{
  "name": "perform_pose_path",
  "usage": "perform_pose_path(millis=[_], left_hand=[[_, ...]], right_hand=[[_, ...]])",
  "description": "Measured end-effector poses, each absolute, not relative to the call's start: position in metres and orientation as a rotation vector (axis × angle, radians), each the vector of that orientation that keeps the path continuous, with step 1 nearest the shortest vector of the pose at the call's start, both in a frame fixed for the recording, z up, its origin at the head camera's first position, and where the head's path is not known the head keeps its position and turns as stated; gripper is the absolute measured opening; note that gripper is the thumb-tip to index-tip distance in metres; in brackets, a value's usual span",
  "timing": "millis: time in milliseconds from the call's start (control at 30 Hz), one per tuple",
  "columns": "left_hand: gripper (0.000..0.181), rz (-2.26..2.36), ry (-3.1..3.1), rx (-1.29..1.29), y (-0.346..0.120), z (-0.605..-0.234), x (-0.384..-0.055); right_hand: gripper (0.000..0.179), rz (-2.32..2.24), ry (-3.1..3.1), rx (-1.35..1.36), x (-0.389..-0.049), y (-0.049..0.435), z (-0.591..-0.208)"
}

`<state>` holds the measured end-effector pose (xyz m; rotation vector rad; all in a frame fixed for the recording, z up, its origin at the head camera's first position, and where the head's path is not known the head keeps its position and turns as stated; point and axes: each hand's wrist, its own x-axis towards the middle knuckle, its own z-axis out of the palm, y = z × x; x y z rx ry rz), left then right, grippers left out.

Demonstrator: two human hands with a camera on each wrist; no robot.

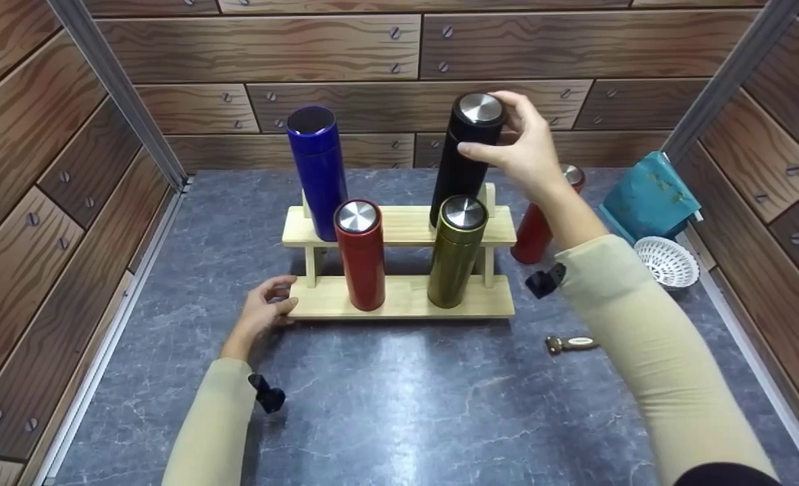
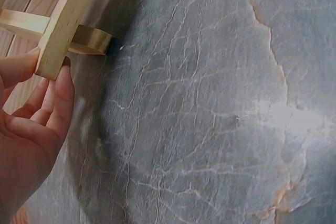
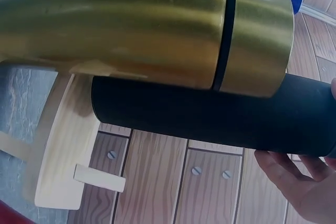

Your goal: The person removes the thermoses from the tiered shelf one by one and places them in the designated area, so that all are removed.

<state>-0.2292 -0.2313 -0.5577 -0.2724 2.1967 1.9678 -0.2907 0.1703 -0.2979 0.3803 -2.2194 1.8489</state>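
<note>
My right hand grips a black thermos flask near its steel-topped lid, with the flask upright at the right end of the upper shelf. In the right wrist view, fingers curl against the side of the black flask. With my left hand I pinch the left end of the two-tier wooden rack at its lower shelf, thumb on one face and fingers on the other. A blue flask stands on the upper shelf. On the lower shelf stand a red flask and a gold-green flask.
A second red flask stands on the table to the right of the rack, partly behind my right forearm. Farther right are a teal pouch and a white woven basket. A small brown-handled tool lies near my right sleeve.
</note>
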Motion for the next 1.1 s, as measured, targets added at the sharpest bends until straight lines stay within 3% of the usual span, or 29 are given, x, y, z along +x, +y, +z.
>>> perform_pose_path(millis=[1100], left_hand=[[0.045,2.037,2.146,-0.264,-0.232,-0.560,-0.229]], right_hand=[[0.068,1.915,-2.043,0.313,-0.260,0.233,-0.291]])
